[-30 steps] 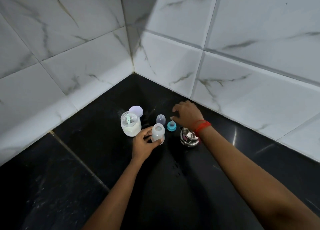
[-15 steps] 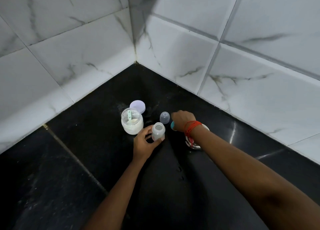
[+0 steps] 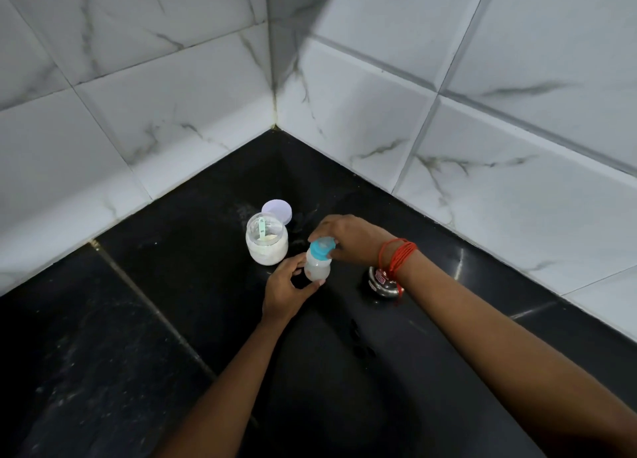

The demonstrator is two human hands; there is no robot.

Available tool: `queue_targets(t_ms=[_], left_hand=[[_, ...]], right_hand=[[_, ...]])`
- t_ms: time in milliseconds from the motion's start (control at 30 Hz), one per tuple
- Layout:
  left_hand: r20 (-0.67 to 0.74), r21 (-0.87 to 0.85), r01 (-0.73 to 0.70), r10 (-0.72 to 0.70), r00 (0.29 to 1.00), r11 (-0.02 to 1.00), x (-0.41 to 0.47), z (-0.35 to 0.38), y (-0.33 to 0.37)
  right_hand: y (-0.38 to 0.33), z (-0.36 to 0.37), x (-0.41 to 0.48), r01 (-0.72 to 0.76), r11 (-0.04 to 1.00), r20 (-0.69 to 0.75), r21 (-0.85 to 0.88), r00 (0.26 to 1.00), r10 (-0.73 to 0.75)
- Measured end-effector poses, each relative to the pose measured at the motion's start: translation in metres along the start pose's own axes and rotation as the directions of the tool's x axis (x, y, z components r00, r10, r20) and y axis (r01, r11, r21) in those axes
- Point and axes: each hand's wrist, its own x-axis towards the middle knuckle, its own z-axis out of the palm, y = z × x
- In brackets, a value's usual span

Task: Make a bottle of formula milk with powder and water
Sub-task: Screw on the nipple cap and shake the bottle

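Both hands work: left hand (image 3: 287, 290) grips the bottle (image 3: 317, 268) upright while right hand (image 3: 348, 238) seats the teal teat ring (image 3: 322, 248) squarely (avoid cross-threading).

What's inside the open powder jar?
The powder jar holds white powder low in it, with a pale green scoop standing in the powder. Its lilac lid lies behind it on the counter. The scoop's bowl is buried, so whether it is loaded cannot be seen.

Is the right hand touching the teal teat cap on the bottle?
Touching. Head view: right hand fingers grip the teal cap atop the bottle.
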Motion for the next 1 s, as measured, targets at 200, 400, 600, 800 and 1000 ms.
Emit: queue_targets(t_ms=[200, 400, 600, 800, 1000], left_hand=[[-0.003, 0.005, -0.009, 0.009, 1.0, 1.0, 0.0, 0.0, -0.003], [0.033, -0.004, -0.017, 0.017, 0.999, 1.0, 0.0, -0.001, 0.0], [0.035, -0.02, -0.023, 0.024, 0.999, 1.0, 0.0, -0.004, 0.003], [0.04, -0.03, -0.034, 0.035, 0.999, 0.999, 0.0, -0.003, 0.003], [0.033, 0.02, 0.067, -0.067, 0.997, 0.998, 0.007, 0.003, 0.006]], right_hand=[[0.001, 0.014, 0.013, -0.028, 0.995, 0.078, -0.091, 0.996, 0.035], [-0.008, 0.012, 0.015, -0.164, 0.979, 0.092, -0.117, 0.98, 0.175], [-0.011, 0.019, 0.007, -0.399, 0.87, -0.122, -0.29, 0.917, 0.38], [0.005, 0.023, -0.008, -0.179, 0.944, 0.006, 0.277, 0.983, 0.185], [-0.008, 0.07, -0.011, -0.244, 0.813, -0.268, 0.529, 0.861, 0.433]])
